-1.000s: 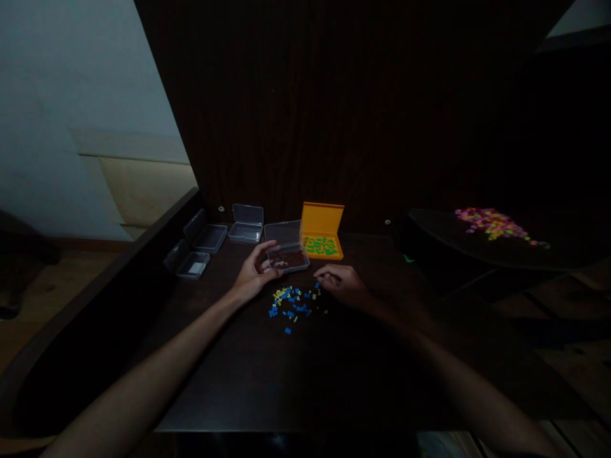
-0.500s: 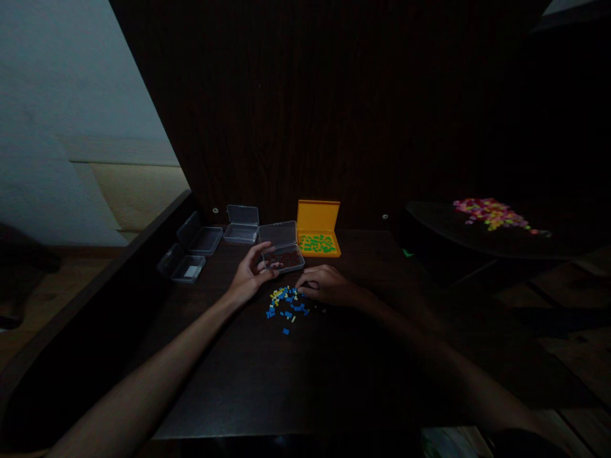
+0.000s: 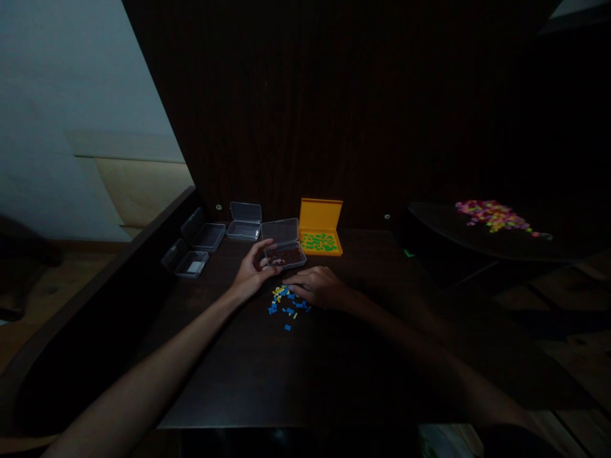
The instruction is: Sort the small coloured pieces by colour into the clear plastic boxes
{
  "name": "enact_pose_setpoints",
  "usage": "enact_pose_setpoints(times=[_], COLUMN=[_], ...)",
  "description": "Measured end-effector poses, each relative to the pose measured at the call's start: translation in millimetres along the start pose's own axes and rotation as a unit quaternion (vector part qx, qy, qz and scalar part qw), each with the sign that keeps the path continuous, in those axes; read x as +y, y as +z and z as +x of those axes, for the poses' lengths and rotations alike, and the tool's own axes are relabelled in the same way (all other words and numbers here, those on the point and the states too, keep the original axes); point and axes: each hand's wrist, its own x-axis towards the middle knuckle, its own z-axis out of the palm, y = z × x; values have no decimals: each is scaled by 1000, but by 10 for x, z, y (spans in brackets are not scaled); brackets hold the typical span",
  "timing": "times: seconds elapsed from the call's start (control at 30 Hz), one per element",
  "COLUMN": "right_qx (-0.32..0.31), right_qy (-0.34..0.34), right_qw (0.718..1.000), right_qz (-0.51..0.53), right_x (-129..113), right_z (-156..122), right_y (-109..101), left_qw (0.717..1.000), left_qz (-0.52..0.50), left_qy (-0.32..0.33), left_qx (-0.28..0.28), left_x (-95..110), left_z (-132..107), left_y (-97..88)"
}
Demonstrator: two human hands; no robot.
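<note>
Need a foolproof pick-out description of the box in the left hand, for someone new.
On the dark table, look beyond the scattered blue and yellow pieces to the left hand. It holds the side of an open clear box, just left of the orange box. Unlike the other clear boxes, this one contains dark reddish pieces.

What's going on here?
A person's left hand holds an open clear box with dark reddish pieces inside. The right hand is over the loose blue and yellow pieces; whether it grips any is unclear. An open orange box with green pieces stands behind.
</note>
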Motion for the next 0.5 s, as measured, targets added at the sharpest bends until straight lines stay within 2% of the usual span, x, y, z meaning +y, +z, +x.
enact_pose_setpoints(times=[0.27, 0.5], right_qx=[-15, -53], right_qy=[10, 20], right_qw=[1000, 998], right_qz=[-11, -30], right_x=[-70, -89], right_z=[68, 166], right_y=[18, 9], left_qw=[1000, 1000], left_qz=[13, 6], left_qy=[10, 13], left_qx=[-2, 3], left_x=[-9, -26], left_z=[1, 15], left_y=[-2, -11])
